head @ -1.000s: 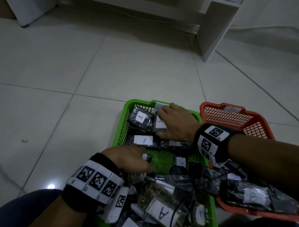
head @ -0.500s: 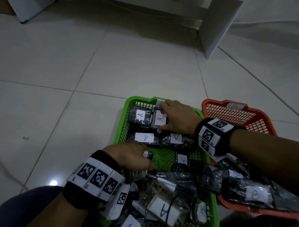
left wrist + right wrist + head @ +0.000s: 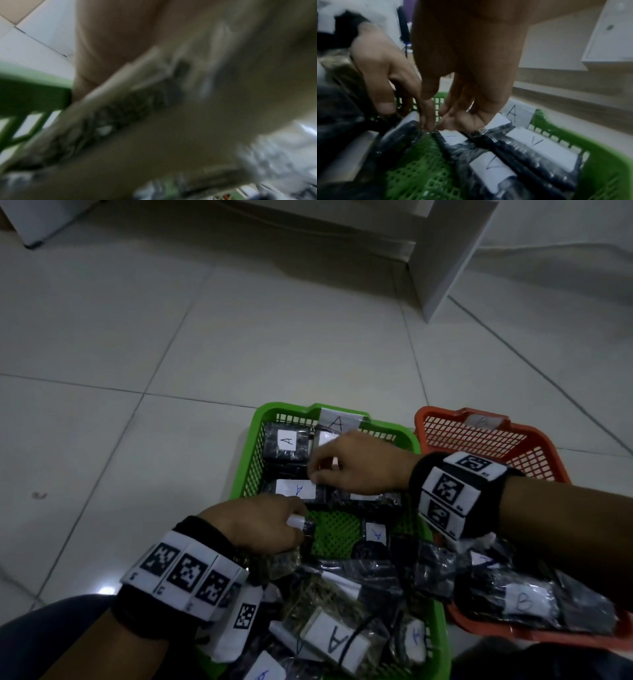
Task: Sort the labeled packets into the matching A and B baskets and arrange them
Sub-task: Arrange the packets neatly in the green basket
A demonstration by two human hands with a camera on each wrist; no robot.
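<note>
On the tiled floor point(image 3: 205, 344), two hands sort A-labelled packets point(image 3: 296, 488) in the green basket point(image 3: 251, 440).

The right hand point(image 3: 363, 467) pinches a packet edge; the left hand's point(image 3: 253, 525) grip cannot be told. B packet point(image 3: 520, 601) lies in the orange basket point(image 3: 479, 436).

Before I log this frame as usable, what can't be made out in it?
- Left wrist view: motion blur throughout; whether the left hand holds anything cannot be told.
- Head view: the right hand covers the packet under it, so its label is unreadable.
- Head view: the tag on the orange basket is too faint to read.
- Head view: the green basket is cut off by the bottom edge.
</note>
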